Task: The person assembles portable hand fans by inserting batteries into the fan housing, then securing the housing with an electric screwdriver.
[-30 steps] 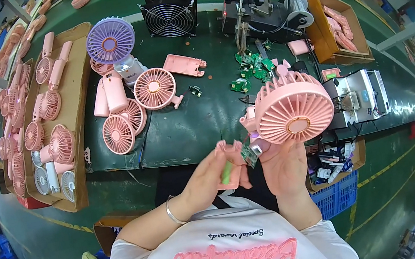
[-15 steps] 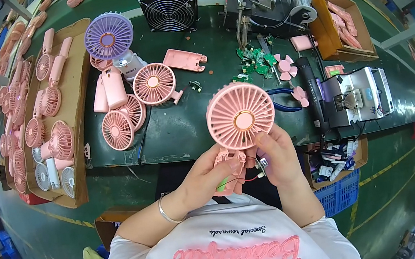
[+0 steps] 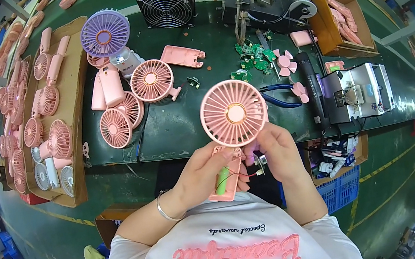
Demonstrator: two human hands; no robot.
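A pink handheld fan point(image 3: 236, 114) is held up in front of my chest, its round grille facing up. The handle shell point(image 3: 227, 180) is open below the grille and shows a green battery point(image 3: 222, 180) with thin red and black wires. A small circuit board point(image 3: 262, 163) hangs on the wires by my right fingers. My left hand point(image 3: 201, 173) is closed round the handle, thumb near its top. My right hand point(image 3: 281, 153) pinches the fan's lower right rim by the neck; its fingertips are partly hidden behind the fan.
Blue-handled pliers point(image 3: 281, 97), green circuit boards point(image 3: 256, 59) and pink fan blades point(image 3: 285, 62) lie beyond my hands. Several fans, one purple point(image 3: 104, 34), stand left beside a cardboard box point(image 3: 80, 149). A soldering machine point(image 3: 263, 4) stands at the back, a white device point(image 3: 357, 95) right.
The fan has moved slightly left and down. My left thumb has shifted up the handle, so more of the battery and open shell shows. My right hand keeps its hold on the rim.
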